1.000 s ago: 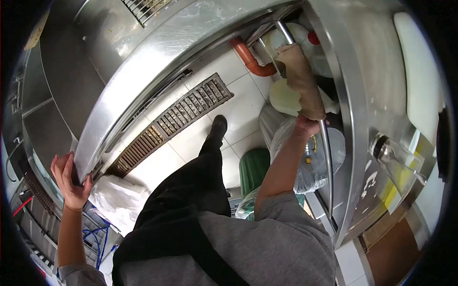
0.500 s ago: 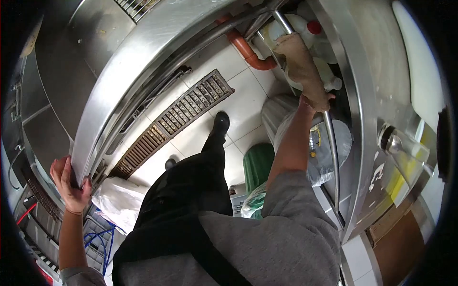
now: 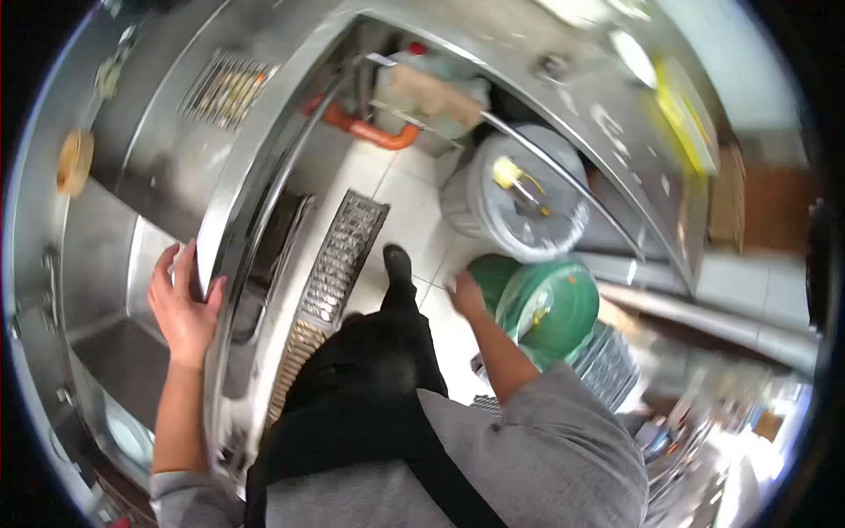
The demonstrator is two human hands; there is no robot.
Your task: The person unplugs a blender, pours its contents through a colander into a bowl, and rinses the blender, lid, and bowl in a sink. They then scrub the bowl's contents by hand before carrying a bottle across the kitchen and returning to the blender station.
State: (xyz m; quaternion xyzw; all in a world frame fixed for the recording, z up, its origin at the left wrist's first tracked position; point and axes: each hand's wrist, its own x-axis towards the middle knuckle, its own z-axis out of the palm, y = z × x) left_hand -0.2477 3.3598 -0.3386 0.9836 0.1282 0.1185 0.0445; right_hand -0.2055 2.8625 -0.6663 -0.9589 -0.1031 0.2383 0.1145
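Note:
My left hand [image 3: 183,312] rests at the rim of the steel sink counter [image 3: 231,198], fingers spread on the basin side and thumb on the outer side. My right hand [image 3: 465,295] hangs low and blurred beside a green bin [image 3: 576,304] with a clear liner; its fingers are too smeared to read. Further off, a brown cloth [image 3: 433,97] lies over a metal rail [image 3: 563,172] beneath the other counter. A grey lidded bin [image 3: 466,198] stands under that rail, with a yellow-and-metal item [image 3: 519,180] on top.
A slotted floor drain [image 3: 339,255] runs along the white-tiled floor near my feet. An orange pipe [image 3: 374,132] bends under the counter. A strainer grate [image 3: 227,90] with food scraps sits in the sink area. A grey crate [image 3: 607,365] stands behind the green bin.
My right hand has come away from the brown cloth on the rail and lowered toward the green bin. The view has turned; my left hand stays at the counter rim.

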